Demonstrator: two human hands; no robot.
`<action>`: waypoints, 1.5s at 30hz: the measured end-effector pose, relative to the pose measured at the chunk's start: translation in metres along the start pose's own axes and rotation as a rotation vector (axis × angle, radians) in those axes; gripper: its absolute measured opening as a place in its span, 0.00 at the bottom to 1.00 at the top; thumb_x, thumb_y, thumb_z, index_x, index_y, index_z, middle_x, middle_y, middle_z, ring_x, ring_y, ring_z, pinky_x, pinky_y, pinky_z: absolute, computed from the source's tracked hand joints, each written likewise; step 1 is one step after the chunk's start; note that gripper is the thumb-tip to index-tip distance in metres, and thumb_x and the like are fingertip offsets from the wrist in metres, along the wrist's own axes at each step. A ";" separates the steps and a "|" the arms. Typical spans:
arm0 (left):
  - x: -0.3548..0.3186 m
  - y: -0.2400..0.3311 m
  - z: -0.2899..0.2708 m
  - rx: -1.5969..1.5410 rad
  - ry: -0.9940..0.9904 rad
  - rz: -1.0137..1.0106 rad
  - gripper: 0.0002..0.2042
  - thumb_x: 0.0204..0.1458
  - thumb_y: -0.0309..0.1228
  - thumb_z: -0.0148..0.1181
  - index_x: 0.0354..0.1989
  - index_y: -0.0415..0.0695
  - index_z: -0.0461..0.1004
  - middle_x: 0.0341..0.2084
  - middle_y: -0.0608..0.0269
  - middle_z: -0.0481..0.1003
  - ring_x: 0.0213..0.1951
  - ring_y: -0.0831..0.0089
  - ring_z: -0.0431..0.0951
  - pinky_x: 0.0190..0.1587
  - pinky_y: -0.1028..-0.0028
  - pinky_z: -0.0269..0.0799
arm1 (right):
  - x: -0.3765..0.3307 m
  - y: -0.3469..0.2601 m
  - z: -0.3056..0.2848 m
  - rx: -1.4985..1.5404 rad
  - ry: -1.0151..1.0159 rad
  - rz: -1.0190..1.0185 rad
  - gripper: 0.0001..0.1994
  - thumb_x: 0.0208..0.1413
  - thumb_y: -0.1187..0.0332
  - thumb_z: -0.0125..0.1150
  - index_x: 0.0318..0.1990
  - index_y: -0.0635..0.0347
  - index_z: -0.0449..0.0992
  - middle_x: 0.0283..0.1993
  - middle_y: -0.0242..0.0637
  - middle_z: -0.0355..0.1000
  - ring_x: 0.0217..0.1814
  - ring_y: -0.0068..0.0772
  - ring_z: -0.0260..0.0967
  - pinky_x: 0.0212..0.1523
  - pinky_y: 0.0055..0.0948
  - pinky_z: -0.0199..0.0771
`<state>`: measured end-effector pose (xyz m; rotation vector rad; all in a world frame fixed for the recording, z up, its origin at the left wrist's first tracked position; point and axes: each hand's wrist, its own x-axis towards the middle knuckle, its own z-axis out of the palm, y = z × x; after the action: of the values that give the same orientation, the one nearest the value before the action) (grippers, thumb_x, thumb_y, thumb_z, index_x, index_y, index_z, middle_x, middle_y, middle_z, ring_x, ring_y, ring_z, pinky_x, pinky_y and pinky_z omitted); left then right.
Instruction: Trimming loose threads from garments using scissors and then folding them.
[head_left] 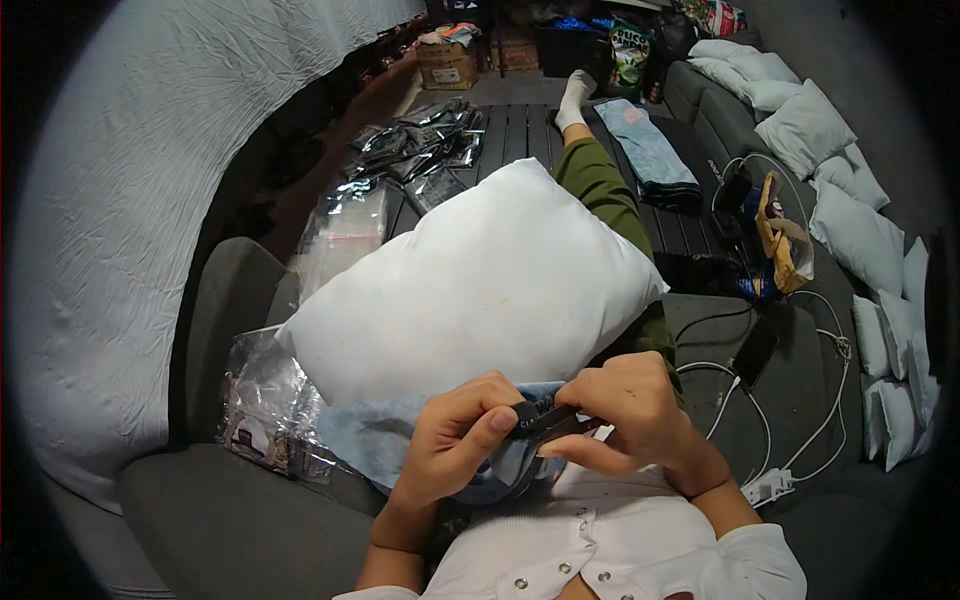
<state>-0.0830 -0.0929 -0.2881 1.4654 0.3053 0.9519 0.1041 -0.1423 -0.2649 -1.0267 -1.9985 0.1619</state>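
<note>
Close to my chest, my left hand [462, 432] pinches a short dark band [526, 416] between thumb and fingers. My right hand [622, 412] grips the other side of that band, thumb and fingers closed. Light blue mottled cloth [365, 430] hangs below the band and lies across my lap. What exactly the band is, and how it joins the cloth, I cannot make out. Just beyond my hands a plump white pillow [470, 270] rests over my legs.
Clear plastic packaging [265, 390] lies on the sofa at left. Black shiny packets [420, 140] and folded blue cloth [650, 150] lie on a dark slatted table [520, 130]. At right are a phone [755, 353], white cables, a power strip [768, 487] and several pale cushions [855, 235].
</note>
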 end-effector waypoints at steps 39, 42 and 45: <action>-0.006 -0.006 -0.003 -0.031 0.076 0.005 0.13 0.53 0.33 0.48 0.24 0.34 0.69 0.21 0.57 0.68 0.26 0.71 0.66 0.32 0.74 0.63 | 0.013 -0.032 -0.017 1.538 -0.252 -0.640 0.26 0.53 0.45 0.41 0.36 0.62 0.73 0.18 0.35 0.66 0.13 0.25 0.57 0.13 0.21 0.49; -0.004 -0.006 -0.002 -0.084 0.062 0.011 0.10 0.53 0.29 0.48 0.25 0.34 0.70 0.23 0.61 0.70 0.27 0.74 0.65 0.32 0.77 0.59 | 0.022 -0.055 -0.022 1.501 -0.349 -0.697 0.36 0.54 0.40 0.30 0.31 0.66 0.76 0.16 0.35 0.65 0.12 0.24 0.56 0.14 0.20 0.51; -0.003 -0.004 0.001 -0.070 0.092 0.002 0.11 0.53 0.30 0.47 0.25 0.34 0.70 0.24 0.60 0.70 0.29 0.73 0.66 0.34 0.76 0.60 | 0.011 -0.063 -0.017 1.539 -0.224 -0.729 0.36 0.54 0.39 0.31 0.29 0.67 0.76 0.16 0.36 0.65 0.12 0.25 0.58 0.15 0.19 0.55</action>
<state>-0.0827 -0.0953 -0.2922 1.3608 0.3345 1.0240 0.0758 -0.1798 -0.2185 0.6930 -1.5800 1.1798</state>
